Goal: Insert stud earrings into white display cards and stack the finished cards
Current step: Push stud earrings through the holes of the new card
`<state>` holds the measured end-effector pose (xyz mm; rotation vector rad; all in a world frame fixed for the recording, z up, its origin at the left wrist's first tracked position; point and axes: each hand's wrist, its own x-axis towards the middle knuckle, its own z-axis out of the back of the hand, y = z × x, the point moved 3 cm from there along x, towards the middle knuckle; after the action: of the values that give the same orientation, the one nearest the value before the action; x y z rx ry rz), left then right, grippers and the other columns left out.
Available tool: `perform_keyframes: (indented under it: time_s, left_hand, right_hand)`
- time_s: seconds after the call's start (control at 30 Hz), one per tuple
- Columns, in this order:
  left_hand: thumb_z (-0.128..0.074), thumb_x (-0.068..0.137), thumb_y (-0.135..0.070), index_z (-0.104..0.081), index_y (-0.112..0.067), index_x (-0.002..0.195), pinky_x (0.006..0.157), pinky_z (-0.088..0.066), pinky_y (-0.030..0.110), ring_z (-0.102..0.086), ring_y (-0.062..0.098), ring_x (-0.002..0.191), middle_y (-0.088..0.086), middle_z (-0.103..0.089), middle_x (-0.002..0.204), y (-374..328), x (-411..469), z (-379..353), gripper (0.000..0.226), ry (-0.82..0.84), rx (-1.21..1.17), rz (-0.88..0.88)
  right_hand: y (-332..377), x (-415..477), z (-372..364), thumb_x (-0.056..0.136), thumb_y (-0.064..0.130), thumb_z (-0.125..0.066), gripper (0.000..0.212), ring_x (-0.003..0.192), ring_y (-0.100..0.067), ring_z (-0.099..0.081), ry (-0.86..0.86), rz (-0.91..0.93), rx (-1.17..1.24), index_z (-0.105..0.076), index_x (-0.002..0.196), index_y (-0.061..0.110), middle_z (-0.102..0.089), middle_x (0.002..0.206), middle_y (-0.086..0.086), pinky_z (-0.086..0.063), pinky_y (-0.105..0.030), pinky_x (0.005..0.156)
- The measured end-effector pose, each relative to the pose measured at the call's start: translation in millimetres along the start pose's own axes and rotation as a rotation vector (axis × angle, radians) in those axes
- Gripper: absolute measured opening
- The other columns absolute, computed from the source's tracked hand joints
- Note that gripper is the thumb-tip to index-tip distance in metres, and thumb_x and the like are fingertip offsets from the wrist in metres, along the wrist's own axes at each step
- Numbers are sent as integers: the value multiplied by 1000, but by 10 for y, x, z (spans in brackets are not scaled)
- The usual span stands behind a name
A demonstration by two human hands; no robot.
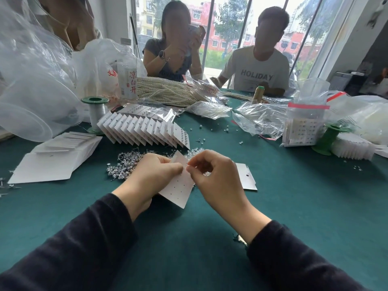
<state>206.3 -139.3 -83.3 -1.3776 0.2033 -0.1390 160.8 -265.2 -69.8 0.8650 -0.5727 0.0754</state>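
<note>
- Hands close together above the table, both on one white card; left hand grips its left edge, fingers curled round it; right hand pinches thumb and forefinger at the card's upper part; a stud in that pinch too small to tell
- card held tilted, one corner down, rows of small holes visible on its lower half
- loose studs heaped on the table just behind the hands, partly hidden by them; a few scattered farther out
- finished cards fanned in an overlapping row behind the heap
- blank cards piled at left; single card flat at right, partly under the right hand
- green-ended spool and clear bottle behind the row; pearl strands beyond; crumpled clear bags centre-right; bag with red strip and second green spool far right; large clear bags at far left
- table covered in dark green cloth; two people seated opposite; tall windows behind them, red buildings and trees outside
</note>
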Motion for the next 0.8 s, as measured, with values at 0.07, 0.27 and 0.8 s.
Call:
perform_keyframes:
  time_s: [0.07, 0.27, 0.8]
  left_hand:
    - [-59, 78, -4, -67, 9, 76, 43, -45, 20, -60, 17, 48, 12, -66, 60, 3, -2, -14, 16, 9, 14, -31]
    - [-59, 78, -4, -67, 10, 75, 50, -46, 25, -61, 22, 54, 20, -67, 69, 23, 26, -17, 16, 31, 55, -68]
    - [-56, 80, -6, -63, 13, 74, 46, -40, 23, -55, 21, 49, 16, -62, 61, 52, 61, -19, 21, 86, 161, -130]
  right_hand:
    - [-7, -8, -37, 73, 7, -69, 8, 63, -8, -56, 22, 0, -9, -65, 69, 13, -65, 67, 3, -44, -17, 61]
    - [-76, 4, -63, 73, 8, -70, 20, 54, -2, -49, 43, -39, 9, -59, 60, 19, -59, 59, 7, -39, -17, 55]
    - [-146, -3, -83, 75, 8, -70, 23, 55, -5, -48, 138, -103, 63, -57, 61, 20, -57, 59, 7, -40, -19, 57]
